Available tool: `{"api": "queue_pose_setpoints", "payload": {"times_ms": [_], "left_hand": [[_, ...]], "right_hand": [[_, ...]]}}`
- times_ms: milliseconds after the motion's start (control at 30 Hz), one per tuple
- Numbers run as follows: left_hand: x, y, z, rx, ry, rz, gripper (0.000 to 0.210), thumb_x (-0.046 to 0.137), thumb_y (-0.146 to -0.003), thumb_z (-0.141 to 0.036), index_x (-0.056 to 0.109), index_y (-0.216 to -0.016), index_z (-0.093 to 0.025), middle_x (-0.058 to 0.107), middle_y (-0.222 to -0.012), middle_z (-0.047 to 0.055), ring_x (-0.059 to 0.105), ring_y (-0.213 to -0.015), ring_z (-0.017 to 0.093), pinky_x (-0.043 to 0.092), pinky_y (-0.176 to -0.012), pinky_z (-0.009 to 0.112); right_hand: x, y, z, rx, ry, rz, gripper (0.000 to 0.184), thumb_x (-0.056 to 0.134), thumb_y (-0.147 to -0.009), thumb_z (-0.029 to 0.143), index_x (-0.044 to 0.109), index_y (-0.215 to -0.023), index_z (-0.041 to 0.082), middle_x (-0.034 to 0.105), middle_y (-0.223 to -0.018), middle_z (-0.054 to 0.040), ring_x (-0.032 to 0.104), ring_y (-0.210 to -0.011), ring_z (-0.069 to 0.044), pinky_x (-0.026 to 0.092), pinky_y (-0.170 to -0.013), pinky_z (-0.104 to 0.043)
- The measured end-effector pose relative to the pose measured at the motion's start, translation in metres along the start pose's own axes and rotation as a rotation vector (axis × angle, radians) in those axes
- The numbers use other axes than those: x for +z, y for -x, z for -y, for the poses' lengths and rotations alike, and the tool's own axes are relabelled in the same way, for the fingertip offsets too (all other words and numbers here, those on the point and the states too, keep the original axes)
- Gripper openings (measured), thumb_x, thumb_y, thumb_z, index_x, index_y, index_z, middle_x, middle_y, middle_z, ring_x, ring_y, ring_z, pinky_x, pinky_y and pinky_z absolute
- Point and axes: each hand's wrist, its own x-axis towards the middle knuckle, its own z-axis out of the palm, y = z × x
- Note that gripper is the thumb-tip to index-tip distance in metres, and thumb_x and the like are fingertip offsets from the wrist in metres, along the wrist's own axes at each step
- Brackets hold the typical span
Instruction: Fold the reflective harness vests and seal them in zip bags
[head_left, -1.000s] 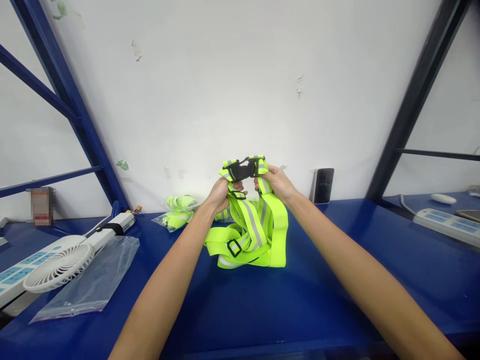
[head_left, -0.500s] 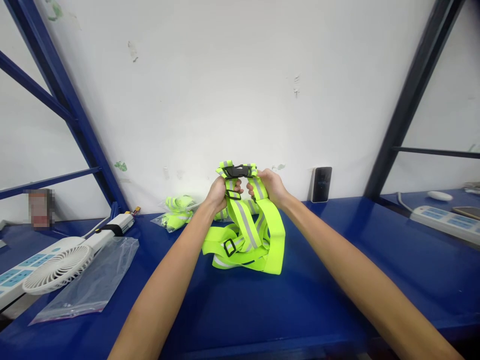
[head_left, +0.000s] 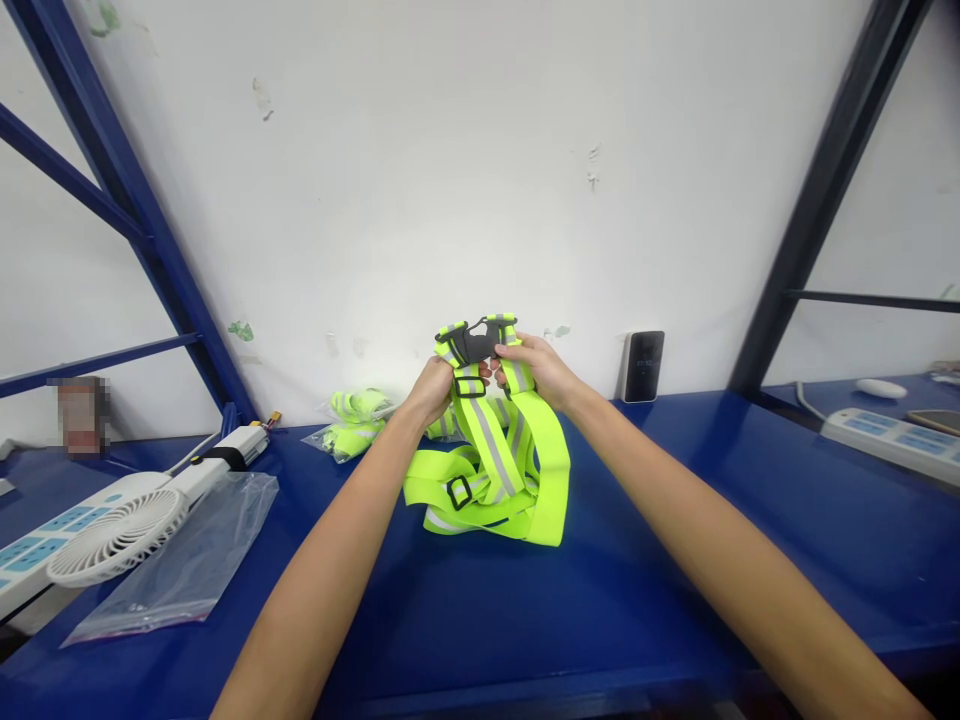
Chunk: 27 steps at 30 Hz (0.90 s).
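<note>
A neon yellow-green reflective strap harness (head_left: 491, 450) with grey stripes hangs from my two hands, its lower loops bunched on the blue table. At its top is a black plastic buckle (head_left: 480, 345), its two parts joined. My left hand (head_left: 436, 388) is closed on the strap at the buckle's left end; most of its fingers are behind the webbing. My right hand (head_left: 541, 368) grips the strap at the right end, with the thumb at the buckle. Two black adjuster slides show, an upper slide (head_left: 470, 387) beside my left fingers and a lower slide (head_left: 459, 492) among the loops.
Behind my left forearm lie bagged neon straps (head_left: 352, 425). A clear zip bag (head_left: 187, 570), a white handheld fan (head_left: 120, 535) and a power strip (head_left: 37, 560) are at left. A phone-like device (head_left: 643, 367) leans on the wall; another power strip (head_left: 892, 440) sits right.
The buckle has been tilted, so more of its face shows and its right end is higher. My right thumb has come onto it. The lower loops have hardly moved.
</note>
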Motion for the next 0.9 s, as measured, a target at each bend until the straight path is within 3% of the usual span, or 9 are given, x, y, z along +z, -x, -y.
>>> {"api": "queue_pose_setpoints", "payload": {"times_ms": [167, 333, 467, 633, 767, 833, 900], "left_hand": [[0.001, 0.003, -0.006, -0.019, 0.146, 0.101, 0.023, 0.070, -0.081, -0.026, 0.069, -0.099, -0.011, 0.072, -0.071, 0.006, 0.071, -0.065, 0.018, 0.058, -0.068, 0.029], [-0.005, 0.008, -0.009, -0.014, 0.203, 0.184, 0.034, 0.066, -0.081, -0.027, 0.067, -0.113, -0.014, 0.072, -0.073, 0.005, 0.072, -0.066, 0.020, 0.060, -0.068, 0.033], [-0.006, 0.011, -0.013, 0.019, 0.208, 0.229, 0.040, 0.071, -0.078, -0.028, 0.066, -0.116, -0.016, 0.073, -0.079, 0.006, 0.072, -0.074, 0.022, 0.060, -0.076, 0.037], [-0.013, 0.009, -0.012, 0.121, 0.102, 0.198, 0.066, 0.085, -0.063, -0.018, 0.063, -0.125, -0.022, 0.071, -0.079, -0.001, 0.067, -0.071, 0.014, 0.059, -0.085, 0.036], [-0.012, 0.008, -0.013, 0.163, -0.064, 0.177, 0.089, 0.084, -0.068, -0.019, 0.043, -0.147, -0.026, 0.058, -0.066, -0.009, 0.051, -0.050, 0.005, 0.062, -0.078, 0.034], [-0.005, 0.010, -0.014, 0.230, -0.139, 0.120, 0.097, 0.083, -0.072, -0.026, 0.030, -0.153, -0.031, 0.063, -0.078, -0.006, 0.054, -0.050, 0.006, 0.063, -0.071, 0.034], [0.003, 0.012, -0.015, 0.314, -0.209, 0.069, 0.098, 0.081, -0.077, -0.034, 0.022, -0.156, -0.037, 0.067, -0.105, 0.004, 0.065, -0.063, 0.012, 0.063, -0.066, 0.033]], "right_hand": [[0.005, 0.002, 0.004, 0.004, -0.029, 0.062, 0.031, 0.079, -0.074, 0.034, 0.059, -0.090, 0.016, 0.064, -0.067, -0.0003, 0.059, -0.053, -0.012, 0.051, -0.052, -0.024], [0.011, 0.003, 0.002, -0.058, 0.085, 0.103, 0.027, 0.067, -0.088, 0.042, 0.061, -0.094, 0.017, 0.068, -0.070, -0.0025, 0.064, -0.058, -0.016, 0.054, -0.057, -0.028], [0.010, 0.002, 0.003, -0.115, 0.147, 0.121, 0.030, 0.063, -0.090, 0.047, 0.061, -0.091, 0.017, 0.068, -0.072, -0.0022, 0.065, -0.062, -0.016, 0.055, -0.063, -0.029], [0.008, 0.003, 0.010, -0.160, 0.166, 0.085, 0.029, 0.064, -0.090, 0.044, 0.059, -0.085, 0.016, 0.064, -0.067, -0.0002, 0.062, -0.057, -0.013, 0.050, -0.055, -0.024], [0.009, 0.004, 0.015, -0.090, 0.049, 0.025, 0.021, 0.057, -0.096, 0.034, 0.056, -0.086, 0.016, 0.063, -0.064, -0.0001, 0.058, -0.050, -0.012, 0.046, -0.046, -0.021], [0.011, 0.004, 0.016, -0.044, -0.026, -0.028, 0.020, 0.052, -0.099, 0.029, 0.054, -0.084, 0.016, 0.063, -0.064, -0.0004, 0.058, -0.049, -0.011, 0.046, -0.046, -0.021], [0.012, 0.004, 0.017, 0.019, -0.124, -0.070, 0.022, 0.047, -0.102, 0.027, 0.052, -0.083, 0.016, 0.061, -0.062, 0.0000, 0.057, -0.048, -0.011, 0.047, -0.046, -0.022]]}}
